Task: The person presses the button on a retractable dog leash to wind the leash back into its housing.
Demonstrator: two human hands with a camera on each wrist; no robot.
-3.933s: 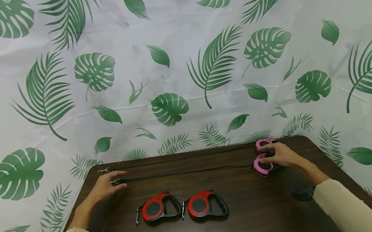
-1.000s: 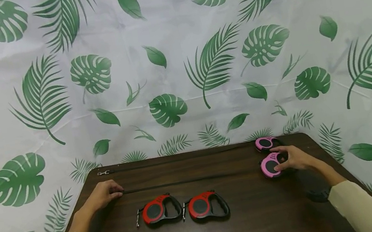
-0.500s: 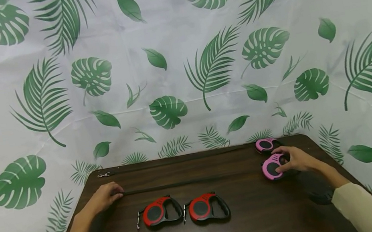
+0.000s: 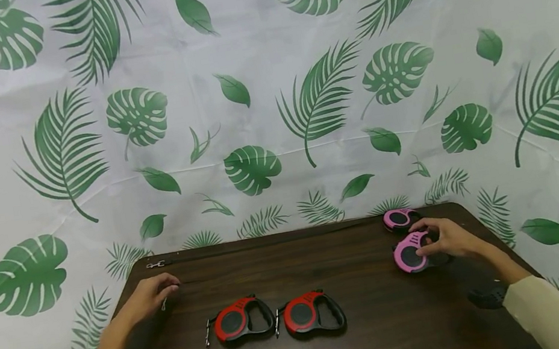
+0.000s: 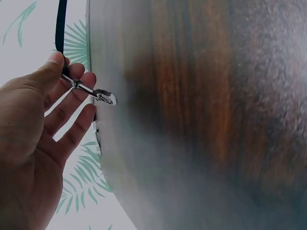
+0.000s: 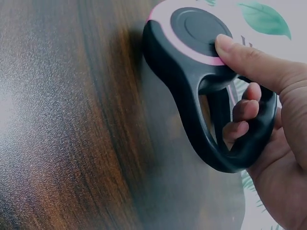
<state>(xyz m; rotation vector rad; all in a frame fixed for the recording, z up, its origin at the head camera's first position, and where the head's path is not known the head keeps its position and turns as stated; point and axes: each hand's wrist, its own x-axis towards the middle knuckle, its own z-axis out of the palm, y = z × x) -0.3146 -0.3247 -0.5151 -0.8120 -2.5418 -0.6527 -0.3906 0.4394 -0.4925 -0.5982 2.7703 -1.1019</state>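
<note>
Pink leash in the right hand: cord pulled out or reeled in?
Pulled out. The left hand pinches the cord by its clip, across the table from the pink leash in the right hand.

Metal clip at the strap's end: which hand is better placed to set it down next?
Left, most likely. The left hand pinches the black strap right beside the metal clip; the right hand holds a pink-and-black leash across the table.

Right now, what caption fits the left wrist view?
Left hand pinching black strap by its metal clip, near the edge of a tabletop.
</note>
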